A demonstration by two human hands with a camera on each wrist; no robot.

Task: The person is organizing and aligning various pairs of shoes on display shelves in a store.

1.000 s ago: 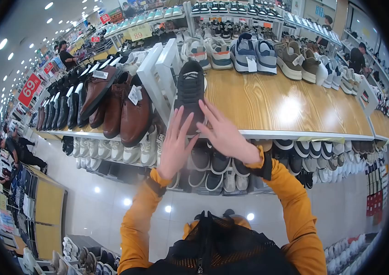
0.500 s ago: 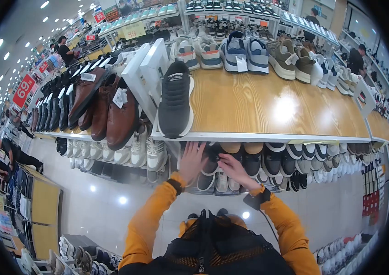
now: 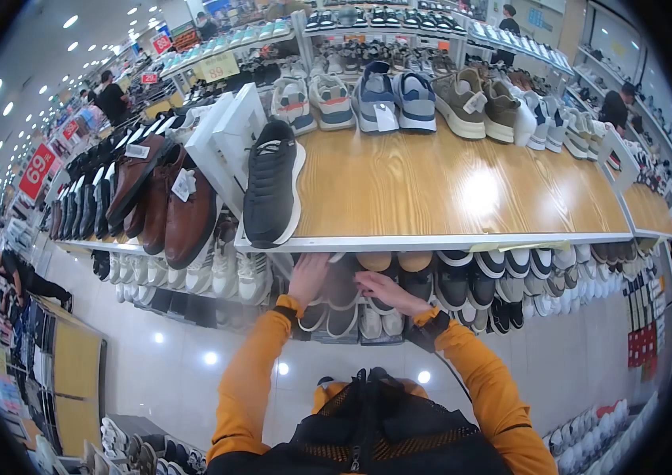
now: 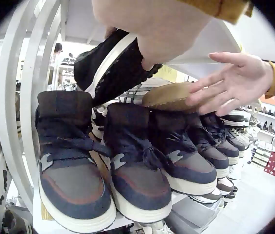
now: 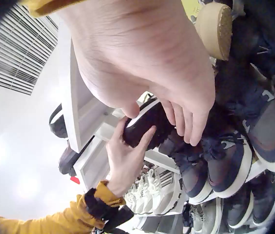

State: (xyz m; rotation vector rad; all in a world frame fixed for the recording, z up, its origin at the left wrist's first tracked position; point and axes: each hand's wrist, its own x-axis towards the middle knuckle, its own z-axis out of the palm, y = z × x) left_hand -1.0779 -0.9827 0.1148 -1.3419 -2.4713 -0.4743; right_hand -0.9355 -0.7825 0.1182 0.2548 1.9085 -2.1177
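Observation:
Under the tabletop, my left hand (image 3: pixel 309 277) grips a black shoe with a white sole (image 4: pixel 123 70). In the left wrist view that shoe is tilted above a row of dark navy and grey sneakers (image 4: pixel 137 180). My right hand (image 3: pixel 389 293) is beside it with fingers extended and nothing held, as the left wrist view shows. The right wrist view has the left hand's thumb and fingers around the black shoe (image 5: pixel 149 126). On the tabletop's left end stands a single dark grey sneaker with a white sole (image 3: pixel 273 190).
A wooden display top (image 3: pixel 431 182) with a white front edge spans the scene above the hands. White upright panels (image 3: pixel 233 134) flank its left end, beside brown leather shoes (image 3: pixel 189 214). Grey and blue sneakers (image 3: pixel 395 99) line the back. A tan shoe (image 4: pixel 169 96) sits behind the lower row.
Both hands came off the dark grey sneaker on the tabletop and moved down to the shelf below. The left hand now grips a black shoe there.

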